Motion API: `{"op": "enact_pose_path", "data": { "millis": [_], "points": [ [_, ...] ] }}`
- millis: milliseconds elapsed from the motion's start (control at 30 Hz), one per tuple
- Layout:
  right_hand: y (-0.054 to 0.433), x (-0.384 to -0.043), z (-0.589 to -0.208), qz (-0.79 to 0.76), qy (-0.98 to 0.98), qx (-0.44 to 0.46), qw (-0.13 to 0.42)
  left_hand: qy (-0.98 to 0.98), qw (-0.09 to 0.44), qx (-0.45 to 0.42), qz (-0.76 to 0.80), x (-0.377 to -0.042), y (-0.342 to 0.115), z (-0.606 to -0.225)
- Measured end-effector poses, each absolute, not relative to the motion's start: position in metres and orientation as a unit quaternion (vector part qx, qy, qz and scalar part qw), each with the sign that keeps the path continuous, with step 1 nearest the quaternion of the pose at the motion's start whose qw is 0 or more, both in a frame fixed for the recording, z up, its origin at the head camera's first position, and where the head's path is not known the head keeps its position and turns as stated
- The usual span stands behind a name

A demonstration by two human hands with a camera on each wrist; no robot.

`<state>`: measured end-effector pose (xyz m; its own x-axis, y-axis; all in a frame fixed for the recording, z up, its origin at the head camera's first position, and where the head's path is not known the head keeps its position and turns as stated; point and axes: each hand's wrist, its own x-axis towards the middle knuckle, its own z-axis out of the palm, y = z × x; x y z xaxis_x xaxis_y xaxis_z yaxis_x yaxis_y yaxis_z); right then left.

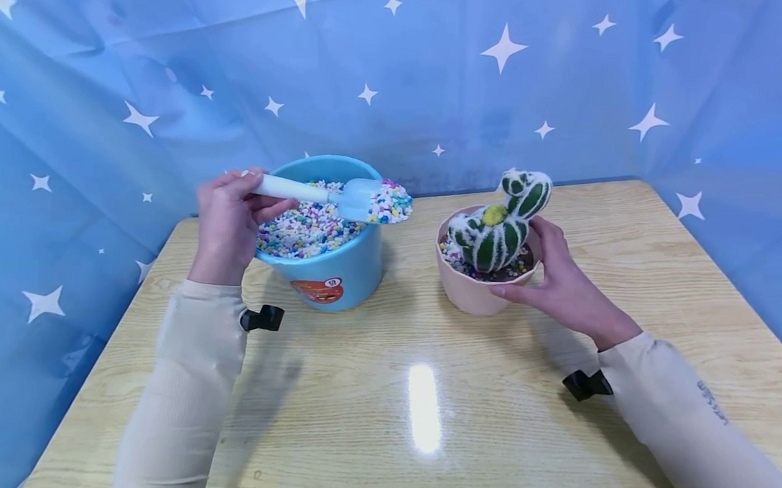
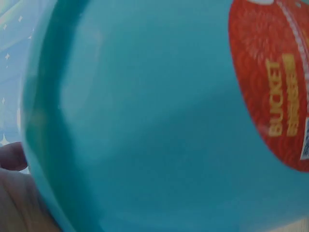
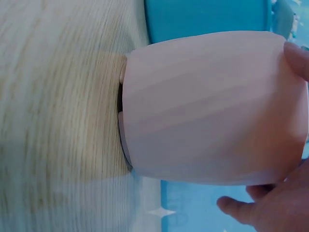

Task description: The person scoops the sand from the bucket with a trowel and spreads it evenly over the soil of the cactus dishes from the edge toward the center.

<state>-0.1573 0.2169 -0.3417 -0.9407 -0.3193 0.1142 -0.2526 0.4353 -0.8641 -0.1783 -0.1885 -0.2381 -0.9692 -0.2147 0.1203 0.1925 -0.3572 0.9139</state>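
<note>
My left hand [image 1: 226, 220] grips the white handle of a small light-blue shovel [image 1: 356, 200] above the blue bucket [image 1: 358, 271]. Multicoloured pebbles [image 1: 391, 202] lie heaped on the blade, which reaches past the bucket's right rim. More pebbles [image 1: 310, 223] fill much of the bucket. With thumb and fingers around the rim, my right hand [image 1: 561, 282] holds the pink pot [image 1: 470, 293], which stands on the table. A green-and-white fuzzy cactus [image 1: 491, 244] with a yellow tuft is in it. Pebbles cover the pot's left side, while dark material shows at the right.
The wooden table [image 1: 359, 415] ends at a blue curtain [image 1: 435, 80] with white stars at the back and sides. In the left wrist view, the bucket's wall [image 2: 145, 121] and its red label [image 2: 263, 63] take up most of the frame.
</note>
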Motion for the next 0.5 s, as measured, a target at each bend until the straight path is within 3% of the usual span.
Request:
{"op": "enact_pose_path", "data": {
  "millis": [500],
  "points": [
    [0.204,-0.152,-0.342,-0.481,0.866,-0.138,-0.013,-0.612,0.095,0.009,-0.785,-0.180,-0.175,-0.238]
  ]
}}
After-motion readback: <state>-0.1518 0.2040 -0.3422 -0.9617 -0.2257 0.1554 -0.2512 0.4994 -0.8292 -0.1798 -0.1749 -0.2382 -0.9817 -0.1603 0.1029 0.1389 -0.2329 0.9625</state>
